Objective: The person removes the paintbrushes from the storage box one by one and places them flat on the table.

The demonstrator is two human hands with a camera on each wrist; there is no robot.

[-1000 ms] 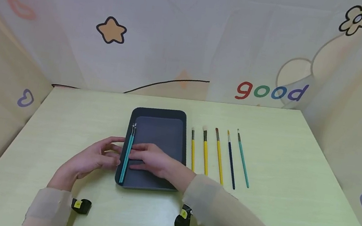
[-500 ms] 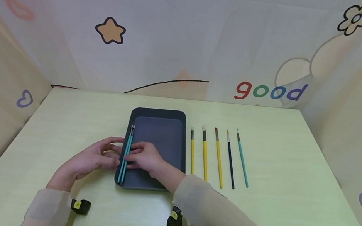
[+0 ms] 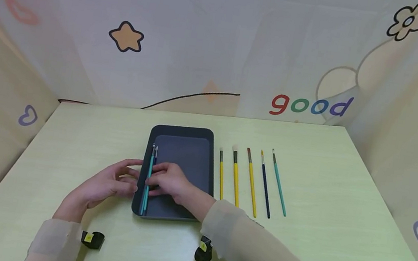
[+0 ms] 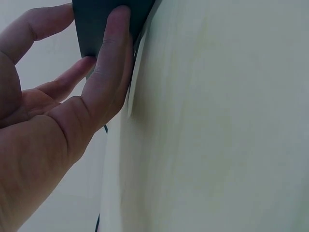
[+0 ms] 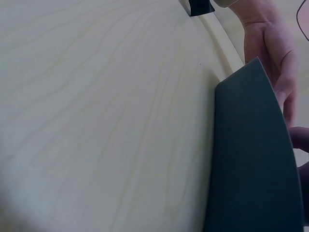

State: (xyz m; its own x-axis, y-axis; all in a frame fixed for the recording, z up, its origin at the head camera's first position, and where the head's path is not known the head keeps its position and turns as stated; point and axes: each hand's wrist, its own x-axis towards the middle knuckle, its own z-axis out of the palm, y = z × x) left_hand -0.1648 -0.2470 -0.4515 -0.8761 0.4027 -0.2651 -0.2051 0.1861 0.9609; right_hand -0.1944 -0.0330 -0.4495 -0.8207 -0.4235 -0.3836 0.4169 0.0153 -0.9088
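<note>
Inside the dark tray point(image 3: 185, 154), along its left side, lie slim brushes with teal handles point(image 3: 151, 167); a darker tip shows beside them. My right hand point(image 3: 172, 183) reaches in from the right and pinches a teal brush at mid-handle. In the right wrist view only its fingertips point(image 5: 301, 140) show past the tray wall point(image 5: 251, 154). Outside the left edge, my left hand point(image 3: 113, 184) touches the tray with bent, spread fingers; in the left wrist view a fingertip of this hand point(image 4: 72, 101) lies on the tray wall point(image 4: 91, 29).
Several brushes lie in a row right of the tray, among them a yellow one point(image 3: 251, 182), a dark blue one point(image 3: 265, 184) and a teal one point(image 3: 279, 181). A black wrist camera point(image 3: 92, 240) hangs below the left sleeve, another point(image 3: 204, 251) by the right sleeve.
My right hand has moved slightly left and its thumb has come onto a teal brush. The brushes in the tray have shifted a little and cross now. My left hand has stayed.
</note>
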